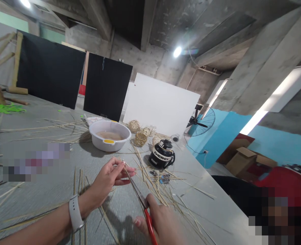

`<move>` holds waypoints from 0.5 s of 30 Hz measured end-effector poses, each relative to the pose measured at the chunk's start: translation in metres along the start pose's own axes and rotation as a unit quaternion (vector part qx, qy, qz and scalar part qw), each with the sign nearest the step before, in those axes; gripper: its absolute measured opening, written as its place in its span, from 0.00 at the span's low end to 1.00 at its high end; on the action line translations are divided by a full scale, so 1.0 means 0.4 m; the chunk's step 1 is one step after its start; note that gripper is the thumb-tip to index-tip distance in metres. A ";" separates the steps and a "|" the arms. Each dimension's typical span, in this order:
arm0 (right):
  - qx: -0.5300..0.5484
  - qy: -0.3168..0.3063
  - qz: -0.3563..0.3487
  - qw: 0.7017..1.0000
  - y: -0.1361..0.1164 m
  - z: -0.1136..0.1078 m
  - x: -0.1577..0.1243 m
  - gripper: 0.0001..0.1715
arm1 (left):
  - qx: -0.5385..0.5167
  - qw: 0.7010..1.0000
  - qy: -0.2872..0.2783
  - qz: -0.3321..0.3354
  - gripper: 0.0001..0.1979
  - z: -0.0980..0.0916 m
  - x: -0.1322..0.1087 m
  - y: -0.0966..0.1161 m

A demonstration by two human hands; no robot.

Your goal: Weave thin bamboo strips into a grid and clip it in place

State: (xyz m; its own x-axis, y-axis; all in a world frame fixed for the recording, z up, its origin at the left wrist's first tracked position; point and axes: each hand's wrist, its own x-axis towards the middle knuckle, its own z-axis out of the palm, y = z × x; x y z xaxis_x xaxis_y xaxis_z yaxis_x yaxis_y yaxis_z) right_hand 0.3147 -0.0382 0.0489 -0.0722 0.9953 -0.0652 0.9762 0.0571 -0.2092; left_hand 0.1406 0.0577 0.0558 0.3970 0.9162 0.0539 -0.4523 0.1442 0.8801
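Observation:
My left hand, with a pale watch strap on its wrist, is above the table. Its thumb and index finger pinch at the tip of a long-nosed, red-handled tool that looks like long-nose pliers; anything small between those fingers cannot be made out. My right hand is closed around the red handle at lower centre, its thumb apart on the left side. Thin bamboo strips lie beneath and beside both hands. Nearest beyond them stands a black jug marked ENERGY.
A white basin of brownish water stands behind my left hand. Woven bamboo balls lie to its right. Small blue-and-dark items sit by the jug. The table edge slopes down at right, with a person beyond. Cardboard boxes are farther back.

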 end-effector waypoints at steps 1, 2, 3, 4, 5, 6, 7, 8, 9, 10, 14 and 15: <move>0.002 0.001 -0.002 1.000 0.000 -0.001 -0.001 0.32 | 0.001 1.000 -0.004 0.001 0.16 0.000 0.000 -0.002; 0.002 0.004 -0.004 1.000 0.000 -0.001 -0.001 0.32 | 0.002 1.000 -0.007 0.001 0.16 0.001 -0.001 -0.004; 0.001 0.007 -0.004 1.000 0.001 0.000 -0.001 0.31 | 0.003 1.000 -0.012 0.001 0.16 0.001 -0.002 -0.006; 0.000 0.011 -0.004 1.000 0.002 0.001 -0.001 0.31 | 0.005 1.000 -0.015 0.001 0.15 0.002 -0.003 -0.008; 0.000 0.016 -0.004 1.000 0.003 0.004 0.000 0.31 | 0.005 1.000 -0.019 0.001 0.15 0.003 -0.004 -0.009; 0.001 0.020 -0.004 1.000 0.005 0.007 0.001 0.31 | 0.005 1.000 -0.022 0.001 0.15 0.003 -0.004 -0.010; 0.002 0.022 -0.005 1.000 0.006 0.010 0.001 0.32 | 0.004 1.000 -0.024 0.002 0.14 0.003 -0.005 -0.010; 0.002 0.024 -0.006 1.000 0.008 0.014 0.002 0.32 | 0.002 1.000 -0.026 0.002 0.14 0.003 -0.005 -0.010; 0.002 0.028 -0.007 1.000 0.010 0.017 0.003 0.32 | 0.001 1.000 -0.026 0.002 0.15 0.003 -0.005 -0.010; 0.000 0.031 -0.007 1.000 0.012 0.020 0.003 0.32 | 0.001 1.000 -0.025 0.001 0.15 0.003 -0.005 -0.010; -0.007 0.025 0.005 1.000 0.010 0.020 0.004 0.27 | -0.001 1.000 -0.026 -0.004 0.16 0.002 -0.007 -0.010; -0.008 0.019 0.013 1.000 0.008 0.018 0.004 0.26 | -0.003 1.000 -0.026 -0.006 0.16 0.002 -0.007 -0.010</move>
State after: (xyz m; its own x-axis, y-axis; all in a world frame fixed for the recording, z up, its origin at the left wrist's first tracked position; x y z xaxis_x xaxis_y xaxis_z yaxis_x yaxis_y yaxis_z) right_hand 0.3162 -0.0371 0.0410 -0.0400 0.9986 -0.0336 0.9807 0.0328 -0.1926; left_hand 0.1421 0.0540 0.0524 0.4424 0.8942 0.0682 -0.4517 0.1565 0.8783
